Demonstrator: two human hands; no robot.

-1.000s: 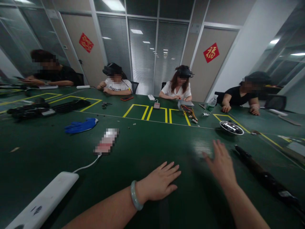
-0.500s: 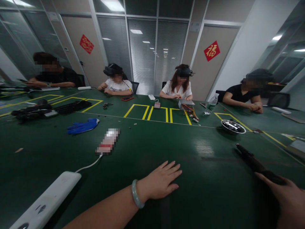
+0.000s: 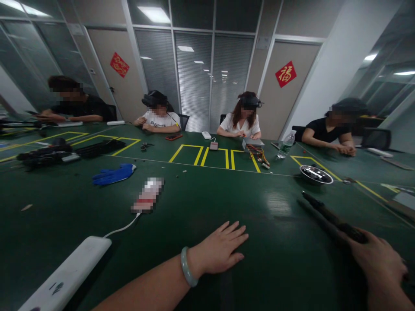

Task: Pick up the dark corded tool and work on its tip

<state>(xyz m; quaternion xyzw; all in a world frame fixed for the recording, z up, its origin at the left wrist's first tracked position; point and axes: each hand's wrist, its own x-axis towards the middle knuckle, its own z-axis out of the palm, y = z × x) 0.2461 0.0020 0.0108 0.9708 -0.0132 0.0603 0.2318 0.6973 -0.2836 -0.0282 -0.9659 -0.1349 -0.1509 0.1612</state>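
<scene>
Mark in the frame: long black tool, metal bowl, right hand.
long black tool (image 3: 327, 212): head view, mid-shaft, beyond the hand.
metal bowl (image 3: 316, 182): head view, near side of the rim.
right hand (image 3: 376, 259): head view, back of the hand, over the tool's near end.

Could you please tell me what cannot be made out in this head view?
All in the head view:
The long dark tool: its near end lies under the right hand, so the grip cannot be told.
The pixelated item mid-table: masked, unidentifiable.
The white power strip: cut off by the lower left edge.
The metal bowl: contents too small.
</scene>
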